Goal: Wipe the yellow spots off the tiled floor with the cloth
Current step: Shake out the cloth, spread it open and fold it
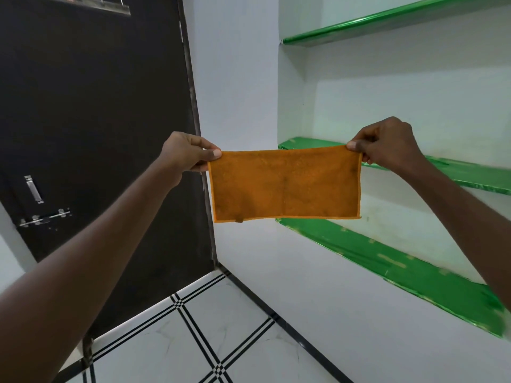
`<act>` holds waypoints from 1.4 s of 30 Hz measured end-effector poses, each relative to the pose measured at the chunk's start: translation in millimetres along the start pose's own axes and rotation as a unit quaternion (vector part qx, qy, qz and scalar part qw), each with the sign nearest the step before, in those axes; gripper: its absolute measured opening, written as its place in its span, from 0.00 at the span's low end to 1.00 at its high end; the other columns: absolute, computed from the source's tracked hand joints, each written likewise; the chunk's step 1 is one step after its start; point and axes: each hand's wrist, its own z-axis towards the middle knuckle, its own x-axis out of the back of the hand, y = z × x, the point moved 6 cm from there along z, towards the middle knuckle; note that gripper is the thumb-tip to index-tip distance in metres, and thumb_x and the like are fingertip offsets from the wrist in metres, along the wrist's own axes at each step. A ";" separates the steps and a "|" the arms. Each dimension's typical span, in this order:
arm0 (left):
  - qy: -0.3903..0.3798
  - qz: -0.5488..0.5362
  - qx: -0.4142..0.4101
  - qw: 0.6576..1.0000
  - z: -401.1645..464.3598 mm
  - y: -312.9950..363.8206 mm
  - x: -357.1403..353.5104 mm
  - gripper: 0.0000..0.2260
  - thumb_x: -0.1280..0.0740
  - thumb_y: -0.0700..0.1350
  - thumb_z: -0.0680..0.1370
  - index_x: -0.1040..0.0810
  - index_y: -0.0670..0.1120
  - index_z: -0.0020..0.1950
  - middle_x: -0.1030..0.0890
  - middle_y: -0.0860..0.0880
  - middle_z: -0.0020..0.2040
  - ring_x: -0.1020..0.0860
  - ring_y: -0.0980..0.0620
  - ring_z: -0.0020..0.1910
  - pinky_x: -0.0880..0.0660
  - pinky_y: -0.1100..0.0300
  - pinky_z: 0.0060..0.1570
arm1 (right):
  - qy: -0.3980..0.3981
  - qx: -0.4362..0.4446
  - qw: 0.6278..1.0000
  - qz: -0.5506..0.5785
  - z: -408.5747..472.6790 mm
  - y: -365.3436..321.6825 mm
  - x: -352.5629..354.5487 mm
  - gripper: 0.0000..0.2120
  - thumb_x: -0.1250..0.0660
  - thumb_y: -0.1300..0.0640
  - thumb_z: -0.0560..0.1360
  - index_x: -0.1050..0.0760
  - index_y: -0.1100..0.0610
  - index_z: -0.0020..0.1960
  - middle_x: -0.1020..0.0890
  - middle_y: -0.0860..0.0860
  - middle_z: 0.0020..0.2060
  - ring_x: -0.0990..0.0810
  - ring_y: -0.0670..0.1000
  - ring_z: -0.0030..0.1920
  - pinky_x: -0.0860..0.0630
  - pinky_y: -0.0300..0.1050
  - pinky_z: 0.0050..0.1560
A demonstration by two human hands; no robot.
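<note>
An orange cloth [286,185] hangs flat in the air in front of me, stretched out as a wide rectangle. My left hand [185,153] pinches its upper left corner between thumb and fingers. My right hand [387,143] pinches its upper right corner the same way. Both arms are held out at about chest height. Below lies the white tiled floor [240,335] with black striped joints; no yellow spots show on the part in view.
A dark door [91,120] with a metal latch [44,218] fills the left. A white wall recess with green-edged shelves [401,272] takes up the right. A black skirting strip [290,327] runs along the wall base.
</note>
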 end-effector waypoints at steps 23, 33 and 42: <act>-0.088 -0.145 0.104 0.980 -68.5 -14.5 -65.3 0.13 0.31 0.50 0.79 0.21 0.43 0.58 0.19 0.44 0.55 0.19 0.45 0.55 0.21 0.53 0.50 | -0.108 -0.199 0.940 0.255 -42.1 77.1 -21.2 0.13 0.26 0.57 0.76 0.19 0.68 0.53 0.15 0.63 0.45 0.16 0.55 0.39 0.16 0.48 0.41; -0.093 -0.126 0.032 0.987 -109.5 47.7 -196.2 0.12 0.29 0.49 0.79 0.16 0.41 0.52 0.14 0.42 0.47 0.15 0.44 0.46 0.15 0.57 0.42 | -0.187 -0.228 0.864 0.408 -89.7 31.3 -77.8 0.15 0.31 0.56 0.81 0.20 0.70 0.54 0.15 0.63 0.39 0.14 0.57 0.33 0.15 0.47 0.38; -0.063 0.060 -0.132 0.987 -139.9 68.8 -194.2 0.08 0.25 0.46 0.76 0.15 0.45 0.52 0.18 0.55 0.42 0.21 0.60 0.39 0.21 0.62 0.44 | -0.253 -0.231 0.823 0.454 -130.8 49.9 -45.6 0.30 0.47 0.43 0.85 0.18 0.68 0.56 0.13 0.65 0.48 0.13 0.63 0.51 0.18 0.57 0.57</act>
